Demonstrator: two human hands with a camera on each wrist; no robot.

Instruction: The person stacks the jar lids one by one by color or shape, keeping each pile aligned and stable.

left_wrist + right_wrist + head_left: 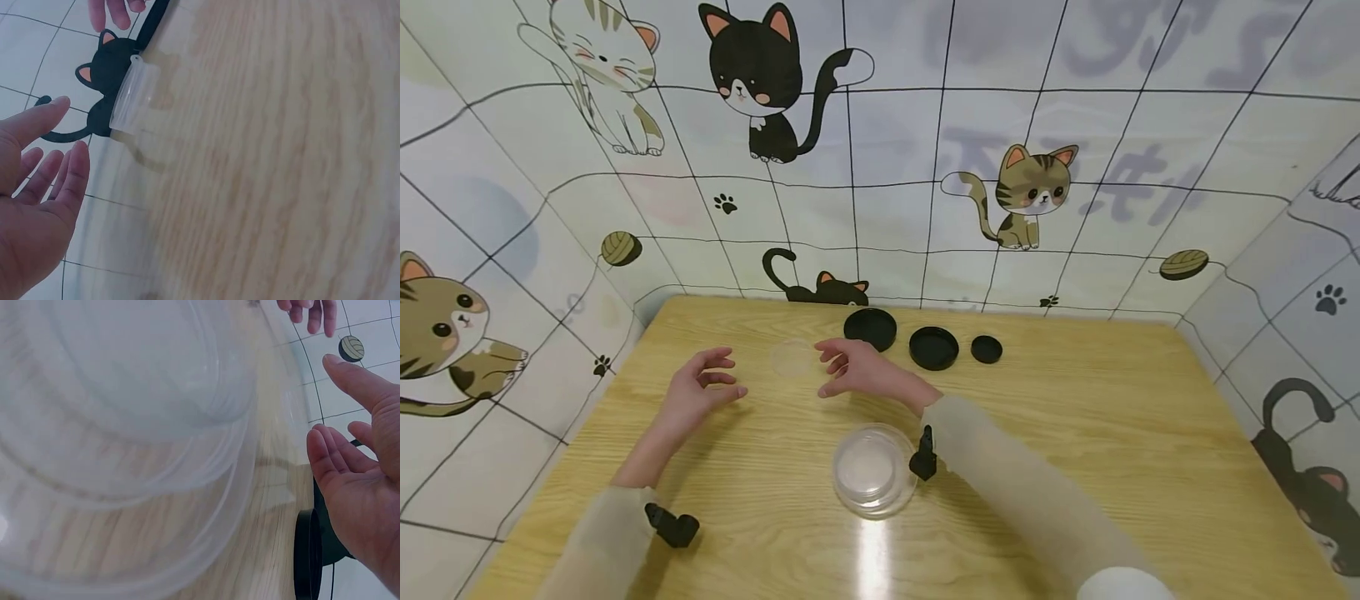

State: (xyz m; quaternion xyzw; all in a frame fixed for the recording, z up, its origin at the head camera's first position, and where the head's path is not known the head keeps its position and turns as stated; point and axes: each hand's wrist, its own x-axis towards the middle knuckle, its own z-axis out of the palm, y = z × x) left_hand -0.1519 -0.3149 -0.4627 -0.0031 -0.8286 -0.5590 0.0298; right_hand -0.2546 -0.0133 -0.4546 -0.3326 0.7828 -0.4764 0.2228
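Note:
A small clear round plastic piece (791,357) lies on the table between the two hands; the left wrist view shows it as a shallow see-through container (132,94). My left hand (696,396) hovers to its left, thumb and fingers apart with nothing between them. From the other side my right hand (867,371) comes close to it, fingers loosely bent and holding nothing. Nearer the front sits a nested stack of clear round containers (872,469), close beside the right wrist and large in the right wrist view (125,456).
Along the back of the table stand a large black round lid (870,330), a medium black lid (934,347) and a small black lid (987,349). The wooden table (1097,442) backs onto a wall covering (895,133) printed with cats.

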